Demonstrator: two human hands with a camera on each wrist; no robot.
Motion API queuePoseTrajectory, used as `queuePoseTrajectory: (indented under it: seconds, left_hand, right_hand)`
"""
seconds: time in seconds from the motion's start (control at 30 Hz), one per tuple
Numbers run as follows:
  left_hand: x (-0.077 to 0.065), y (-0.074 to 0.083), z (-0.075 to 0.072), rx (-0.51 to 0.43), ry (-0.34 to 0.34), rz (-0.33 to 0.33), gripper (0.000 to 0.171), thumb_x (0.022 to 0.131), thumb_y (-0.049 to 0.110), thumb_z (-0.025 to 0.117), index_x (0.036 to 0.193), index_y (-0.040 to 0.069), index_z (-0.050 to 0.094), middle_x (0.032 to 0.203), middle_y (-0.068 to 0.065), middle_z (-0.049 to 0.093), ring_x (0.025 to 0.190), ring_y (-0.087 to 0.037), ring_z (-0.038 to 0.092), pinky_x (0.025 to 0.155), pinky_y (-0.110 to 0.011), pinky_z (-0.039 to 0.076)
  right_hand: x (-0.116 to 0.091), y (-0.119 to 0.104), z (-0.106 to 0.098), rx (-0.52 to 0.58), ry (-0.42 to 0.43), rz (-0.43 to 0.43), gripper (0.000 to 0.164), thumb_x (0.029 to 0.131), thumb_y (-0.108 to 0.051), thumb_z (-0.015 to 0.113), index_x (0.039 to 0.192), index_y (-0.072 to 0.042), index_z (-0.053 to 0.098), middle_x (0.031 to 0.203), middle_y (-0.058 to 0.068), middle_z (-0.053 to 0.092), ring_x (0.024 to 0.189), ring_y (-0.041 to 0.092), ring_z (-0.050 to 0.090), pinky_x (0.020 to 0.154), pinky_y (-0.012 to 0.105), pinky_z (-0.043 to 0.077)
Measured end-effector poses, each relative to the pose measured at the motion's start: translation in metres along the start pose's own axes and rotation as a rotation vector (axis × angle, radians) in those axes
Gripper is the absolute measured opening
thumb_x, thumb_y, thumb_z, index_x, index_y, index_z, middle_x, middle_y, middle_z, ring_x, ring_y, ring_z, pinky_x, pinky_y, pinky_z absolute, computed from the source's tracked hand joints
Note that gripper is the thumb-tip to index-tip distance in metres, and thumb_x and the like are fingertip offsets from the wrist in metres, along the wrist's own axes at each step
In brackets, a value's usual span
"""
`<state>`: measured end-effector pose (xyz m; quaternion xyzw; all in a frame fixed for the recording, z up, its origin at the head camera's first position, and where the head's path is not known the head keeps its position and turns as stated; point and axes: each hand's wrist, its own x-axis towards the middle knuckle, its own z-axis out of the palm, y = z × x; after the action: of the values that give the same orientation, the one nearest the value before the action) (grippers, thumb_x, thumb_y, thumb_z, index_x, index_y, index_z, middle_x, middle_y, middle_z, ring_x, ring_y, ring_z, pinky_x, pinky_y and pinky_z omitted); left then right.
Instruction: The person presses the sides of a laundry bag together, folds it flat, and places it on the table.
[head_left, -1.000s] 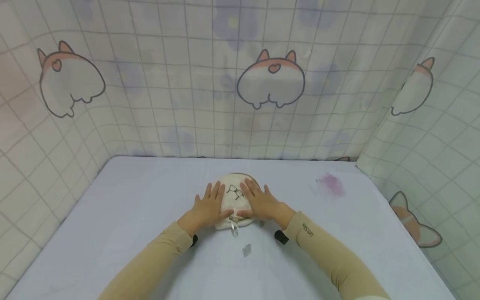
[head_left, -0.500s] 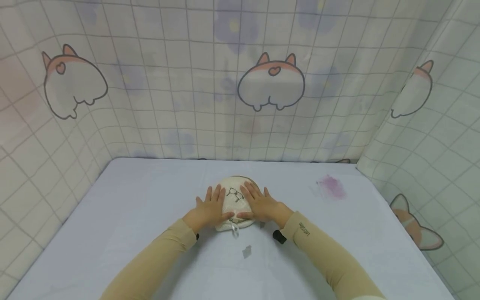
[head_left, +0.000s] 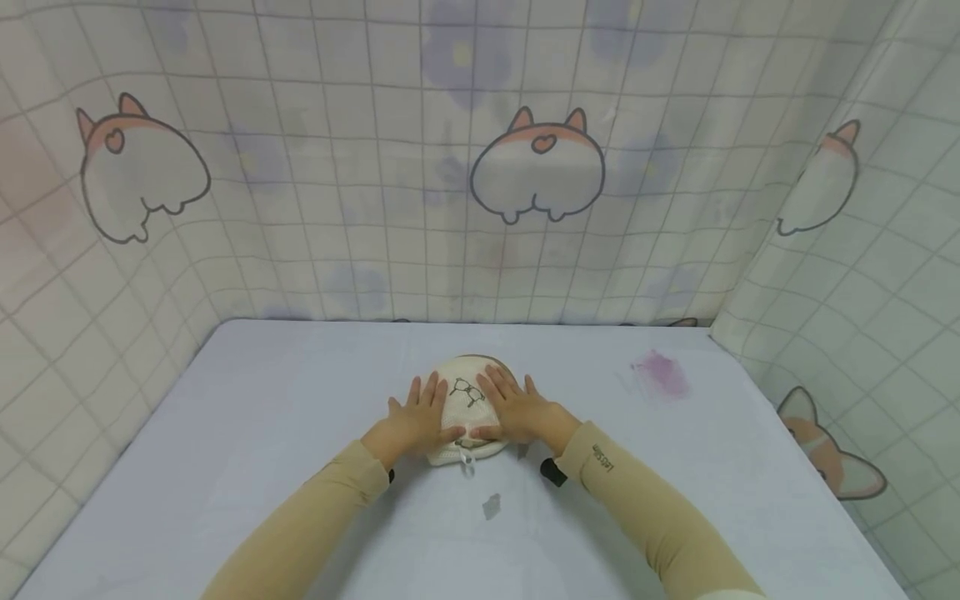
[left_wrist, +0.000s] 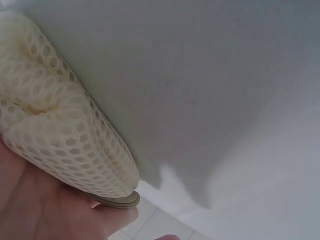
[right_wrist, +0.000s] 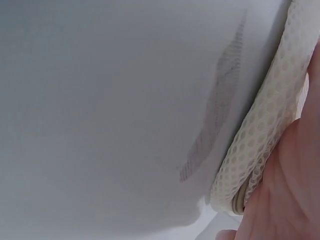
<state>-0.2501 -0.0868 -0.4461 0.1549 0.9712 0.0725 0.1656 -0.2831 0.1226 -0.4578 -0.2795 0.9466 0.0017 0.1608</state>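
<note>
A cream mesh laundry bag (head_left: pixel 463 408) lies on the table in the middle of the head view, rounded at the far side. A dark glasses print shows on its top, and a pale pull tab hangs at its near edge. My left hand (head_left: pixel 415 423) rests flat on the bag's left side with the fingers spread. On the right side my right hand (head_left: pixel 521 413) presses likewise, its thumb almost meeting the left thumb. Both wrist views show the honeycomb mesh (left_wrist: pixel 55 130) at close range, with a tan zipper band (right_wrist: pixel 240 197) along the edge beside the palm.
The white tabletop (head_left: pixel 285 392) carries a pink stain (head_left: pixel 662 373) at the right and a small grey patch (head_left: pixel 491 506) in front of the bag. Gridded curtains (head_left: pixel 375 167) with corgi prints enclose the back and both sides.
</note>
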Motion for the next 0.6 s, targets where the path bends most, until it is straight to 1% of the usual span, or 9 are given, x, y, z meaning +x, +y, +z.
queuePoseTrajectory:
  seconds: [0.2, 0.27, 0.33, 0.4, 0.5, 0.6]
  left_hand:
    - [0.002, -0.003, 0.004, 0.006, 0.02, 0.018, 0.091, 0.105, 0.057, 0.047, 0.163, -0.002, 0.01, 0.169, -0.022, 0.0, 0.154, -0.045, 0.002, 0.113, -0.075, 0.018]
    - [0.004, -0.004, 0.005, 0.01, 0.023, 0.025, 0.091, 0.105, 0.058, 0.046, 0.163, -0.002, 0.009, 0.169, -0.021, 0.0, 0.154, -0.045, 0.002, 0.113, -0.074, 0.019]
    - [0.005, -0.004, 0.007, 0.008, 0.027, 0.026, 0.091, 0.104, 0.059, 0.046, 0.163, -0.002, 0.009, 0.17, -0.021, 0.0, 0.154, -0.044, 0.003, 0.113, -0.074, 0.019]
    - [0.005, -0.005, 0.008, 0.021, 0.024, 0.021, 0.093, 0.104, 0.06, 0.045, 0.163, -0.001, 0.008, 0.17, -0.02, 0.0, 0.154, -0.043, 0.003, 0.114, -0.073, 0.02]
    - [0.004, -0.006, 0.008, 0.035, 0.034, 0.017, 0.095, 0.103, 0.062, 0.046, 0.163, -0.001, 0.008, 0.17, -0.02, 0.001, 0.154, -0.043, 0.005, 0.114, -0.071, 0.021]
    - [0.002, -0.007, 0.007, 0.039, 0.052, 0.016, 0.096, 0.102, 0.062, 0.048, 0.163, -0.001, 0.009, 0.17, -0.02, 0.002, 0.154, -0.043, 0.007, 0.114, -0.07, 0.024]
  right_hand:
    - [-0.004, 0.0, -0.004, 0.046, 0.008, -0.005, 0.098, 0.101, -0.065, 0.048, 0.166, -0.01, -0.001, 0.171, 0.014, -0.01, 0.156, 0.029, -0.009, 0.121, 0.061, 0.006]
    - [-0.004, 0.001, -0.005, 0.051, -0.001, -0.008, 0.098, 0.1, -0.066, 0.047, 0.165, -0.011, -0.002, 0.17, 0.014, -0.011, 0.156, 0.029, -0.01, 0.122, 0.061, 0.005]
    - [-0.005, 0.003, -0.005, 0.06, 0.002, -0.024, 0.098, 0.1, -0.066, 0.047, 0.166, -0.01, -0.001, 0.171, 0.015, -0.009, 0.156, 0.03, -0.009, 0.121, 0.062, 0.005]
    - [-0.005, 0.005, -0.006, 0.046, 0.001, -0.044, 0.098, 0.1, -0.067, 0.046, 0.165, -0.01, -0.001, 0.171, 0.015, -0.008, 0.156, 0.03, -0.008, 0.121, 0.062, 0.006]
    - [-0.006, 0.006, -0.011, 0.051, 0.021, -0.079, 0.097, 0.101, -0.063, 0.049, 0.165, -0.008, 0.003, 0.171, 0.017, -0.004, 0.156, 0.032, -0.004, 0.121, 0.063, 0.006]
    - [-0.009, 0.005, -0.018, 0.068, 0.04, -0.11, 0.096, 0.101, -0.059, 0.052, 0.165, -0.005, 0.004, 0.17, 0.017, -0.003, 0.156, 0.034, -0.003, 0.121, 0.062, 0.005]
